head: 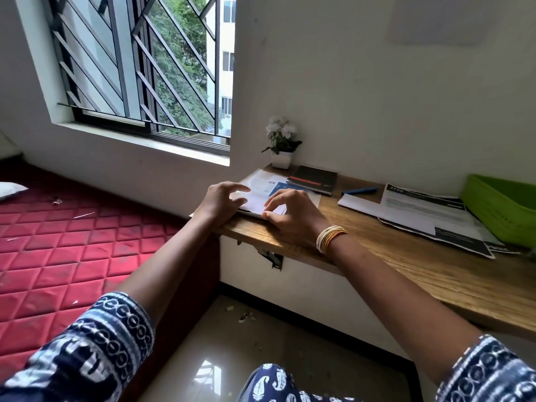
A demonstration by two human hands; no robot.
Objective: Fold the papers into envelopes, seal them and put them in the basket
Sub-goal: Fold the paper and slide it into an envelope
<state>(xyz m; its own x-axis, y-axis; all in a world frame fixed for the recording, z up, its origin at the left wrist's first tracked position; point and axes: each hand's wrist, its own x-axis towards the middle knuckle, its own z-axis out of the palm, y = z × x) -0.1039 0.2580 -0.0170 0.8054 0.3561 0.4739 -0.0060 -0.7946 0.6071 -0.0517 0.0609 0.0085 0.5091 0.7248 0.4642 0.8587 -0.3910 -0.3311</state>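
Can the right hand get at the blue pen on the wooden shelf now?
Probably yes: the right hand rests on folded white paper, and bare wooden shelf lies between it and the blue pen.

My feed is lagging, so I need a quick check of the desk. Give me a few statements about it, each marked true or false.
1. Both hands are on the folded white paper at the left end of the wooden desk. True: the left hand and the right hand touch it.
2. The green basket sits at the desk's right end. True.
3. The blue pen lies inside the basket. False: it lies on the desk, beside the black notebook.
4. The potted plant stands on the window sill. False: it stands on the desk, against the wall.
5. The bangles are on the left wrist. False: they are on the right wrist.
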